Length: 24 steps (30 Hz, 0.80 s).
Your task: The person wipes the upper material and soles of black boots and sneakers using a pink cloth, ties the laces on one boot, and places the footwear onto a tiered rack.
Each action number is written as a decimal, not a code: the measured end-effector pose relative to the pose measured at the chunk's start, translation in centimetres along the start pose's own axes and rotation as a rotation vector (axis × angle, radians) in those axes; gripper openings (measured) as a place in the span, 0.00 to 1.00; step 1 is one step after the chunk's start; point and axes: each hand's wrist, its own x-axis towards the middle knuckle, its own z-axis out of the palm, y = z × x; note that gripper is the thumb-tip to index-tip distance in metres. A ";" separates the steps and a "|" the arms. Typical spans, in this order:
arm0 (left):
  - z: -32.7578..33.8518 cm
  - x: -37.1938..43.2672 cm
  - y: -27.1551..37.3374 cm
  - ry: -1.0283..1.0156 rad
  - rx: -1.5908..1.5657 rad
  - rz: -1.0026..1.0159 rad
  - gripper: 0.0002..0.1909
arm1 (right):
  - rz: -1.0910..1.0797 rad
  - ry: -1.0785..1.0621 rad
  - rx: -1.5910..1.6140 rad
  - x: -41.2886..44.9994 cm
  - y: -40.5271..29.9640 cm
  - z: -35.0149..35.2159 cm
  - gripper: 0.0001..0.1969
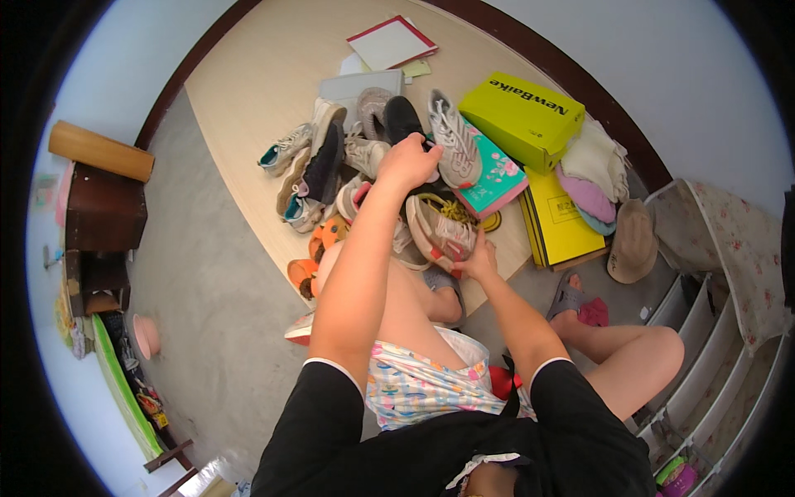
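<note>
My left hand (410, 163) reaches over the shoe pile, its fingers at the lower end of a black shoe (402, 117); whether they grip it is not clear. In my right hand (479, 256) is the edge of a beige sneaker (438, 230) with pink laces, beside yellow laces. A white sneaker (455, 140) lies on a teal shoebox (494, 171) with a flower print. Left of my left hand are a dark shoe (324, 163), a grey sneaker with teal lining (286, 149) and several other shoes. Orange slippers (302, 273) lie near my knee.
A lime-green shoebox (522, 118), a yellow box (562, 217), folded cloths (593, 161) and a brown hat (633, 242) are on the right. Behind the pile lie a grey box (363, 87) and a red-edged board (392, 43). A fabric-covered rack (733, 248) stands at far right.
</note>
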 end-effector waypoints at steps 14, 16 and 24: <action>2.2 2.4 -9.6 0.182 0.175 -0.439 0.28 | 0.342 0.140 -0.331 -12.7 11.8 -5.1 0.22; 3.0 2.5 -13.0 0.137 0.267 -0.565 0.31 | 0.464 0.332 -0.256 -13.2 13.3 -4.6 0.24; 6.3 0.1 -12.0 0.017 0.563 -0.303 0.28 | 0.311 0.670 0.096 -9.2 6.1 -8.8 0.24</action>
